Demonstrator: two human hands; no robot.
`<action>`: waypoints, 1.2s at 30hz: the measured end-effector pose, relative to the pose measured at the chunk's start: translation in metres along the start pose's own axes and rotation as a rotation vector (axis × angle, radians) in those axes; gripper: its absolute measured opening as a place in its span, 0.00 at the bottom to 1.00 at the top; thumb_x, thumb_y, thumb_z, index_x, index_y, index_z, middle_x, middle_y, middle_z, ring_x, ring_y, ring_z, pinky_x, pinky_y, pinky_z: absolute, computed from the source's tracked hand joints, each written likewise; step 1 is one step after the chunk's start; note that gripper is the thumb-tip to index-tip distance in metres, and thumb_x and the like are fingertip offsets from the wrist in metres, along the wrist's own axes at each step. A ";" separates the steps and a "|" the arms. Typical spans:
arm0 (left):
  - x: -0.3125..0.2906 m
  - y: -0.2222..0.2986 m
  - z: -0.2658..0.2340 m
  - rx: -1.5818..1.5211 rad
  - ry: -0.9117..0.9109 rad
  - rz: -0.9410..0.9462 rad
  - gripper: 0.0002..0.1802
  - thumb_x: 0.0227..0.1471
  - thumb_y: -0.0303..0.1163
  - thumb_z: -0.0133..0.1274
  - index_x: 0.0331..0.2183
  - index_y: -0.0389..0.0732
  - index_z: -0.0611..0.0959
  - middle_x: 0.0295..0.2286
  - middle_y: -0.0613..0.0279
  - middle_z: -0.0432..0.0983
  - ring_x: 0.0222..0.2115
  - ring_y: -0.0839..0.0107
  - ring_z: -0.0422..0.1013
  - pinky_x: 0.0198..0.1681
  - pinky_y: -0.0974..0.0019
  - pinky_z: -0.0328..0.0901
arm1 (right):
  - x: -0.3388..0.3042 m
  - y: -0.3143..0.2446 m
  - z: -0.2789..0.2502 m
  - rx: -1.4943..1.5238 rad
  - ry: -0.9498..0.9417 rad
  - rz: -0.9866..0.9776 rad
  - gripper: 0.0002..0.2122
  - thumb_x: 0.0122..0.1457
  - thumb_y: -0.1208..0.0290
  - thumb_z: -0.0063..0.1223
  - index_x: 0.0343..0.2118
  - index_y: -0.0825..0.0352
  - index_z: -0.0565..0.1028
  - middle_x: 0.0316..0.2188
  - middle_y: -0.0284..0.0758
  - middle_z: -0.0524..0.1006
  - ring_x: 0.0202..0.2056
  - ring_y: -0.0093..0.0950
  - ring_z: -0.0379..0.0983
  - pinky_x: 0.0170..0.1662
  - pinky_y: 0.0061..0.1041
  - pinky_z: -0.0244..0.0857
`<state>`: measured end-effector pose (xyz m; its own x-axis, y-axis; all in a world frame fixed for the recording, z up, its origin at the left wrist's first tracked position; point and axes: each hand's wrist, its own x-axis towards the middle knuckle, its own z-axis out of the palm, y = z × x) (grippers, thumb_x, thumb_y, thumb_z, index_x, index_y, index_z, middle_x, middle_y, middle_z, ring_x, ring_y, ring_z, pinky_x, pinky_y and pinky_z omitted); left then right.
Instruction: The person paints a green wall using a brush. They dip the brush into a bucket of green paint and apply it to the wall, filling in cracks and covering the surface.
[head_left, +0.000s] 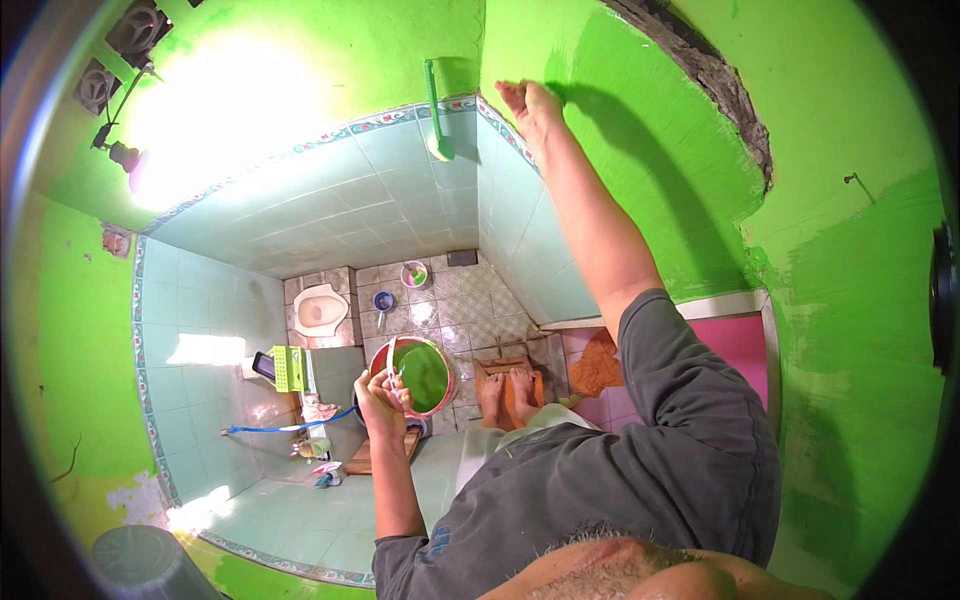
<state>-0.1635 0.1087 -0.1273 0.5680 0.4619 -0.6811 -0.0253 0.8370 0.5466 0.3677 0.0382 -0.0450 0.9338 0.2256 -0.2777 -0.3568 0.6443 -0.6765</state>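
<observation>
My left hand (379, 402) is closed around the pale handle of a reddish bucket (448, 392), raised above the bathroom floor. Green paint (418, 374) fills much of the bucket's inside. My right arm reaches far up and forward, with my right hand (535, 108) against the green wall (640, 130), just above the patterned tile border. Its fingers look bent together; what they hold, if anything, is hidden. Darker green patches show on the wall around that hand, along with the arm's shadow.
Below me, my bare feet stand on an orange mat (508, 392) by the doorway. A squat toilet (321, 311), a blue dipper (383, 301) and a small white pail (414, 274) are farther off. A green basket (290, 370) and blue hose (290, 428) lie left. A green pipe-like piece (434, 110) hangs ahead.
</observation>
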 end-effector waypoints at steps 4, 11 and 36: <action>-0.002 0.000 0.001 -0.020 -0.005 0.011 0.25 0.57 0.50 0.37 0.34 0.35 0.72 0.19 0.62 0.68 0.15 0.72 0.61 0.17 0.70 0.58 | -0.043 -0.038 0.060 -0.111 -0.126 -0.176 0.08 0.61 0.81 0.39 0.30 0.81 0.68 0.34 0.54 0.77 0.32 0.39 0.80 0.32 0.26 0.80; 0.001 -0.002 0.004 -0.009 -0.024 0.019 0.24 0.57 0.50 0.38 0.34 0.35 0.72 0.19 0.62 0.68 0.15 0.72 0.61 0.17 0.70 0.58 | -0.060 -0.043 0.071 -0.507 -0.269 -0.480 0.09 0.64 0.74 0.42 0.33 0.78 0.67 0.36 0.50 0.77 0.27 0.34 0.79 0.30 0.28 0.78; 0.004 -0.014 -0.008 -0.013 -0.025 -0.019 0.22 0.57 0.50 0.40 0.34 0.38 0.71 0.20 0.64 0.67 0.15 0.76 0.60 0.17 0.74 0.55 | -0.046 -0.040 0.055 -0.463 -0.214 -0.577 0.10 0.66 0.71 0.42 0.34 0.77 0.65 0.25 0.45 0.77 0.25 0.30 0.78 0.26 0.25 0.75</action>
<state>-0.1673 0.1018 -0.1418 0.5891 0.4389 -0.6785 -0.0252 0.8492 0.5274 0.3401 0.0419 0.0323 0.9433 0.1141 0.3117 0.2574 0.3415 -0.9039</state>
